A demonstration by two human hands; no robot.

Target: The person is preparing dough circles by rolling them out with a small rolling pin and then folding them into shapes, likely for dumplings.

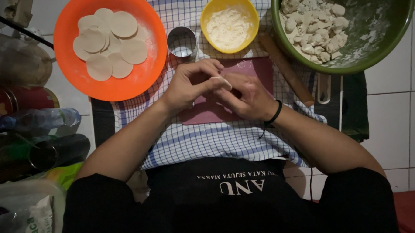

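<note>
White floor tiles carry a blue checked cloth (208, 139) with a pink mat (257, 70) at its middle. Near the cloth's far-left corner, an orange plate (75, 71) holds about seven finished dough rounds (108, 39); right of it stand a metal ring cutter (182, 42) and a yellow flour bowl (230, 21). Left hand (187, 84) and right hand (246, 96) meet over the mat, fingertips pinched together on a small dough piece (221, 80), its long axis roughly left-to-right. Many lumps remain in the green bowl (377, 53) at the far-right corner.

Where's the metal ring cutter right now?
The metal ring cutter stands on the checked cloth, between the orange plate and the yellow bowl, just beyond the left hand.
</note>
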